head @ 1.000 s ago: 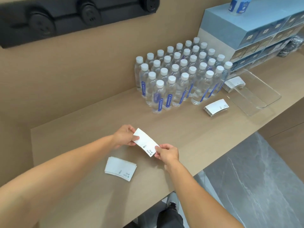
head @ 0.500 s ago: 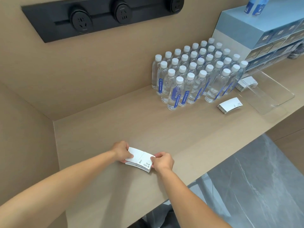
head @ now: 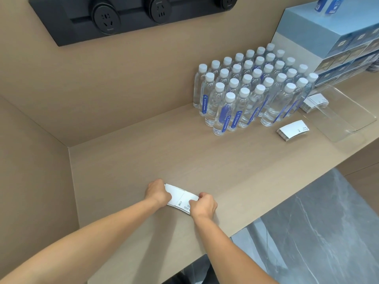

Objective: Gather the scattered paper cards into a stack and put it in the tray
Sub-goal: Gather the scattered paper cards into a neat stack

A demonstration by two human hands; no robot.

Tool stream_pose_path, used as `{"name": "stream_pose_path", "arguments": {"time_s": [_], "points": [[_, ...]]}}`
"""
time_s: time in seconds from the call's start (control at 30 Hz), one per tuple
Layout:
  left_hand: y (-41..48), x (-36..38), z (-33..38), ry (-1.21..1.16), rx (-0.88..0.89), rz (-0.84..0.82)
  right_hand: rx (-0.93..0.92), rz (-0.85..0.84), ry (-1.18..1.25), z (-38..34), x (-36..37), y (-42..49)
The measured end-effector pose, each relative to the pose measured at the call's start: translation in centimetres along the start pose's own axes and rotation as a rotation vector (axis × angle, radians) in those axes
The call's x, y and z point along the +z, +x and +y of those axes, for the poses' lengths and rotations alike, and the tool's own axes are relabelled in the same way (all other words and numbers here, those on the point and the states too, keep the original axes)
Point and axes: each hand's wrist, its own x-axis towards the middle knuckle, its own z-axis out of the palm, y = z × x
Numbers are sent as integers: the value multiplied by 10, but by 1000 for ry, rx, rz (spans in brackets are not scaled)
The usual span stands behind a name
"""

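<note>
A small stack of white paper cards point(head: 180, 198) lies on the tan counter near its front edge. My left hand point(head: 156, 192) grips the stack's left end and my right hand point(head: 203, 206) grips its right end, both pressing it on the counter. A second stack of cards point(head: 292, 131) rests to the far right, beside a clear plastic tray point(head: 348, 117). A third stack point(head: 314, 102) sits at the tray's back left corner; whether it lies inside the tray I cannot tell.
Several water bottles point(head: 246, 93) with white caps stand in rows at the back right. Blue boxes point(head: 328, 37) are stacked behind the tray. A black socket strip point(head: 127, 15) is on the wall. The counter edge point(head: 246, 228) drops to a grey floor.
One second ago both hands held a single card in the air beside the stack. They lowered it onto the stack and now clamp the whole stack from both ends.
</note>
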Motion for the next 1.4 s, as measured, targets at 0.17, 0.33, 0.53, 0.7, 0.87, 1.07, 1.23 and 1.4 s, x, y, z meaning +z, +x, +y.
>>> {"name": "stream_pose_path", "arguments": {"time_s": [0.17, 0.33, 0.53, 0.7, 0.87, 1.07, 1.23, 1.4], "points": [[1, 2, -4, -176, -64, -18, -164, -13, -144, 6, 3, -2], [2, 1, -10, -45, 103, -80, -362, -109, -292, 7, -5, 5], [1, -3, -14, 339, 438, -226, -461, -303, -621, -7, -16, 11], [2, -6, -12, 486, 550, -168, -597, -266, -825, -6, -15, 14], [6, -12, -8, 567, 600, -167, -605, -283, -851, -10, -16, 16], [5, -10, -14, 521, 598, -125, -618, -275, -894, -9, -17, 16], [5, -15, -19, 472, 457, -137, -588, -262, -896, -5, -28, 21], [0, -11, -13, 392, 346, -130, -577, -262, -884, -5, -27, 20]]}}
